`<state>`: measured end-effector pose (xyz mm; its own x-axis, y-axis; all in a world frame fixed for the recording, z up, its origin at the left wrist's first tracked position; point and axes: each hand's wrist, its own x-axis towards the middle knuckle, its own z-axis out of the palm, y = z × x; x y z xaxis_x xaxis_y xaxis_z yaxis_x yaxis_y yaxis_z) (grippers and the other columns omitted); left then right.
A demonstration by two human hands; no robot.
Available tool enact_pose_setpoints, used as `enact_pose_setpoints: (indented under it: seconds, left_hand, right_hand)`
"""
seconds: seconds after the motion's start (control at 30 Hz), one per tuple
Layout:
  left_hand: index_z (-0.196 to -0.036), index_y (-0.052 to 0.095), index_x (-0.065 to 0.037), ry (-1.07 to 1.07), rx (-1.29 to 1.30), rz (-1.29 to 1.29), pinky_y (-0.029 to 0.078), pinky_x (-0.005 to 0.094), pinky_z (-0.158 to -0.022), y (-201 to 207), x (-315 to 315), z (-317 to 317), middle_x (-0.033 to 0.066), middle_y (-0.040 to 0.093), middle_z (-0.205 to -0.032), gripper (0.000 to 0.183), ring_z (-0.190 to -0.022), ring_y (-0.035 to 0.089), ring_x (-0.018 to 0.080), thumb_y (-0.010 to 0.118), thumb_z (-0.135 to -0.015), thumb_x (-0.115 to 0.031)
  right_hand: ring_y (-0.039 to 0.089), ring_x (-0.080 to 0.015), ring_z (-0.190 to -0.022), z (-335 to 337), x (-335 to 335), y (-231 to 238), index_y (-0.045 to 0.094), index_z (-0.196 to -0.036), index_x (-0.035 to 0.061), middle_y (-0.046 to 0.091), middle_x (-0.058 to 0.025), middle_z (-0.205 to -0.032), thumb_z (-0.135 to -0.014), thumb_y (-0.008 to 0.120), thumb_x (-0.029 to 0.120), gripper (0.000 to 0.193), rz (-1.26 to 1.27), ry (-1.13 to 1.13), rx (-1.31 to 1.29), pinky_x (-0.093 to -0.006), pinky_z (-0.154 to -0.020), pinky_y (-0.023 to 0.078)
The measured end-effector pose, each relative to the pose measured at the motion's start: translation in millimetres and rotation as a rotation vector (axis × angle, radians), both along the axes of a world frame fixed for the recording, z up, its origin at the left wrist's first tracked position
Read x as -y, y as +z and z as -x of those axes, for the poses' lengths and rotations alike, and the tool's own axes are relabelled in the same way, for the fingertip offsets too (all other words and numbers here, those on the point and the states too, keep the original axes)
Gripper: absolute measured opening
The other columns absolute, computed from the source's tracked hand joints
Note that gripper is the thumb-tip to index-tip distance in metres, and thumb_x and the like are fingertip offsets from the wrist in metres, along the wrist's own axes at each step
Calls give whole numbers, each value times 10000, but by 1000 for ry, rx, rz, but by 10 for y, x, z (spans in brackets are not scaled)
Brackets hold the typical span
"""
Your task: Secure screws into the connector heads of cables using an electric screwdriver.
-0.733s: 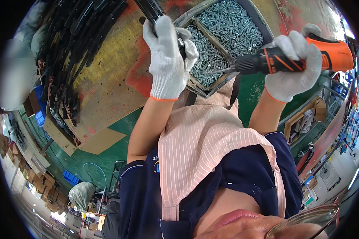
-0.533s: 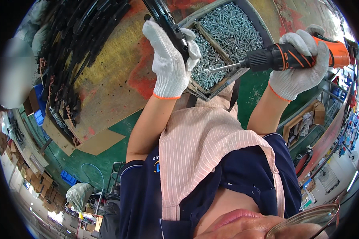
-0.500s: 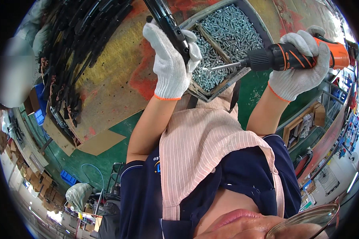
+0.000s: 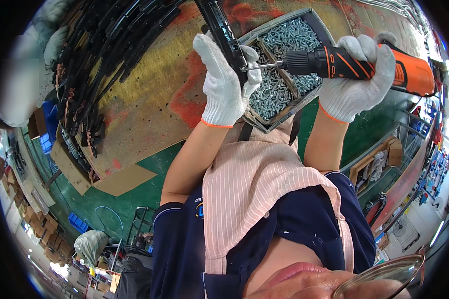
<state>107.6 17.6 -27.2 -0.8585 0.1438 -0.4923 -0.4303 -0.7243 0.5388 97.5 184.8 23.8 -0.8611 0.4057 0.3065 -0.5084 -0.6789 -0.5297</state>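
Note:
My left hand (image 4: 224, 84), in a white knit glove, is closed around a long black metal part (image 4: 223, 32) that runs up out of the picture. In my gloved right hand (image 4: 356, 82) is an orange and black power screwdriver (image 4: 354, 66), gripped around its body and pointing left. Its thin metal bit (image 4: 262, 66) reaches the lower end of the black part, just by my left fingers. Whether a screw sits at the tip is too small to tell. Beneath both hands stands a divided box (image 4: 309, 94) filled with small silver screws (image 4: 292, 37).
Many long black parts (image 4: 110, 40) lie piled on the worn, paint-stained table (image 4: 149, 99) at the left. A flat cardboard piece (image 4: 124, 179) sticks out at its near edge. At the far left, another person's gloved hand (image 4: 55, 45) shows beside the pile. A metal rack (image 4: 384, 144) stands at right.
My right hand has moved the screwdriver left, from over the screw box to the black part's end. The left hand with the part has shifted slightly right.

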Motion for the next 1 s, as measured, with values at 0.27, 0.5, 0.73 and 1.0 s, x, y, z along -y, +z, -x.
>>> enact_pose_setpoints:
  seconds: [0.27, 0.5, 0.73, 1.0]
  left_hand:
    - [-838, 535, -96, 40, 117, 25, 380, 205, -387, -84, -36, -1, 29, 533, -653, 770, -459, 484, 117, 327, -812, -837]
    - [-783, 514, -113, -12, 93, 60, 360, 202, -379, -86, -16, -8, -2, 494, -603, 746, -436, 455, 94, 371, -792, -845]
    - [-764, 516, -87, 12, 141, 119, 311, 219, -366, 54, -40, 23, 13, 504, -611, 809, -436, 453, 106, 330, -768, -874]
    - [-1224, 507, -143, -50, -83, -91, 305, 208, -385, -85, 52, -47, 42, 569, -717, 651, -443, 408, 93, 426, -893, -698]
  right_hand:
    - [321, -105, -618, -240, 459, 311, 444, -742, 77, 330, 1, -689, -900, 549, 67, 189, -661, -227, -92, -263, -577, 327]
    - [371, -108, -594, -150, 529, 346, 377, -1100, 82, 397, -25, -733, -870, 536, 12, 288, -635, -41, -122, -260, -584, 374]
    - [396, -115, -616, 30, 310, 282, 430, -1135, 69, 439, -42, -762, -865, 529, 13, 293, -727, 19, -241, -270, -594, 396]
    - [409, -120, -680, 50, -204, 501, 598, -756, 46, 462, -17, -745, -862, 596, 80, 111, -550, -184, -180, -291, -680, 381]
